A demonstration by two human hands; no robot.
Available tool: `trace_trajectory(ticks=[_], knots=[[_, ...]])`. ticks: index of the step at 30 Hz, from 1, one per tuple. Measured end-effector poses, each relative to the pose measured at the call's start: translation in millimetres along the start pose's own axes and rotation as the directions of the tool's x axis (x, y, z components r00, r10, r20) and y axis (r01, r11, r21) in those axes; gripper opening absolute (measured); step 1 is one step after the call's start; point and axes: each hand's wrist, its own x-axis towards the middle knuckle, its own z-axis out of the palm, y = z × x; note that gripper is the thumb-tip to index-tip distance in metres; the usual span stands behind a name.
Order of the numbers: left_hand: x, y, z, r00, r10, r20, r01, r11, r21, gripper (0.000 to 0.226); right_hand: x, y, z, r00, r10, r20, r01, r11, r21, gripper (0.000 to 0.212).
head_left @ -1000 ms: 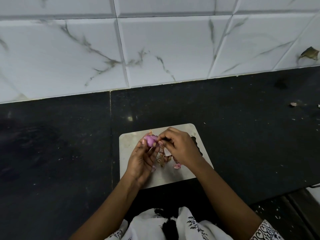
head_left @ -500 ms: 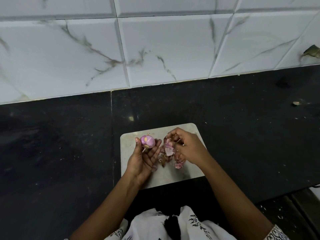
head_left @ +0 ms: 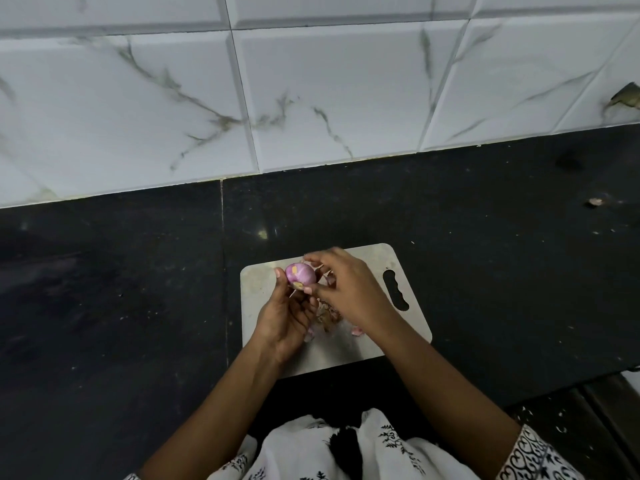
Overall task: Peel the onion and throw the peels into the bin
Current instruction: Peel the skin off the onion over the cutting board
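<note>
Beneath both hands lies a speckled black stone counter bearing a pale rounded-rectangular cutting board. Above it the left hand grips a smooth round purple onion in curled fingers; the right hand pinches its side. Between the wrists lie papery pink-brown peels.

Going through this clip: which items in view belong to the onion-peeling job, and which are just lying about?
Job in hand:
onion, gripped by the left hand and pinched by the right hand; loose peels on the cutting board. No bin shows.

Lying about:
small scrap on the black counter, far right.
</note>
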Motion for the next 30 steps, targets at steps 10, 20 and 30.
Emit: trace_trajectory(ticks=[10,20,30], knots=[[-1,-5,-1,1.0,-0.021,-0.015,0.023,0.995,0.102,0.055,4,-5,0,0.995,0.102,-0.016,-0.102,0.994,-0.029,0.024],[-1,-5,-4,1.0,0.026,-0.003,-0.025,0.99,0.136,0.059,4,0,-11,0.99,0.127,0.062,-0.124,0.991,-0.052,0.012],[-5,-3,-4,0.993,0.098,-0.064,-0.083,0.976,0.203,0.05,-4,8,-23,0.842,0.45,0.299,-0.533,0.606,0.59,0.018]])
